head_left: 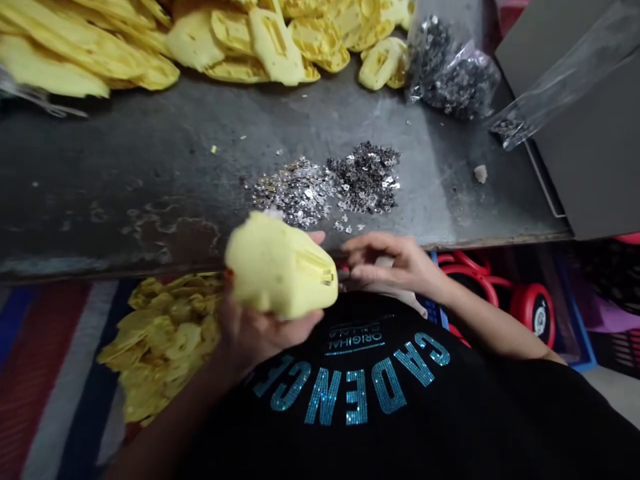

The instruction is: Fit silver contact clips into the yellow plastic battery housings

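Observation:
My left hand [265, 330] grips a yellow moulded plastic shell [273, 267] from below and behind, just in front of the bench edge. A slot with small dark detail shows near the shell's right end. To the right of it, my right hand [395, 263] is closed, thumb and fingers drawn together. Whatever it may hold is too small or hidden to make out. Beyond the shell lie a heap of small silvery metal clips [300, 190] and a darker heap of small metal clips [367, 177], both loose on the bench.
Many yellow shells [280, 47] are piled along the back of the dark metal bench [150, 140]. Clear bags of metal parts [455, 73] sit at back right, beside a grey panel [585, 133]. Below are more yellow pieces [170, 340] and a blue crate [583, 333] with red parts.

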`<action>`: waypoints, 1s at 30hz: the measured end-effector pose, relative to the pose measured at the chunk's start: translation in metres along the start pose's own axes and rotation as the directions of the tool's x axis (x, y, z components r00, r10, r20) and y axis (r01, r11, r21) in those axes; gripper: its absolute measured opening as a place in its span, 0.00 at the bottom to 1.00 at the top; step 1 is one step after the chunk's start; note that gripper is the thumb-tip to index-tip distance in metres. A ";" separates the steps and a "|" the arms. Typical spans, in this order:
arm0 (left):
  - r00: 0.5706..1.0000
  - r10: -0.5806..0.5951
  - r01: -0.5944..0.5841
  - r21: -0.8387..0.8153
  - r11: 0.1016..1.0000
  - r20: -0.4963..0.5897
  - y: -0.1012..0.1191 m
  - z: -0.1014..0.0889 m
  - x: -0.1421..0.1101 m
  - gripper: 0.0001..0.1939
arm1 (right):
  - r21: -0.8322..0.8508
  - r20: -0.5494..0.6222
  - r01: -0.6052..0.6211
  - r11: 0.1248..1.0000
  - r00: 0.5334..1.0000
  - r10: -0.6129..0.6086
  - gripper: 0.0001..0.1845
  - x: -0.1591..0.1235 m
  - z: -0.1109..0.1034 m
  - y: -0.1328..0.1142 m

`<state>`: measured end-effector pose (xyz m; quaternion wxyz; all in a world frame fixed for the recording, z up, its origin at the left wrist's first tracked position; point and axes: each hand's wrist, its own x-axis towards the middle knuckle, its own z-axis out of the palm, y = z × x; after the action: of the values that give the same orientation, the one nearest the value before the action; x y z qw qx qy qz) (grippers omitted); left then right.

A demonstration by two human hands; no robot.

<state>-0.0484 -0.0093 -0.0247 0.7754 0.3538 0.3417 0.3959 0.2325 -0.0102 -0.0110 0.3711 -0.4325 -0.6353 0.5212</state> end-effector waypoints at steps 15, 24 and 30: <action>0.990 0.082 -0.092 -0.090 0.992 -0.112 0.017 0.035 0.025 0.28 | -0.923 0.066 0.165 0.349 0.958 -0.280 0.14 0.028 -0.029 0.019; 0.998 0.036 -0.042 -0.125 0.991 -0.052 0.005 0.035 0.018 0.30 | -0.863 0.027 0.127 0.489 0.978 -0.207 0.08 -0.020 -0.035 0.010; 0.999 0.039 -0.041 -0.132 0.990 -0.011 -0.003 0.035 0.019 0.35 | -0.807 0.004 0.080 0.585 0.992 -0.129 0.08 -0.006 -0.041 0.005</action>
<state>-0.0107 -0.0041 -0.0138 0.7876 0.3069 0.3108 0.4345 0.2732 -0.0013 -0.0082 0.1827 -0.5294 -0.8160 0.1434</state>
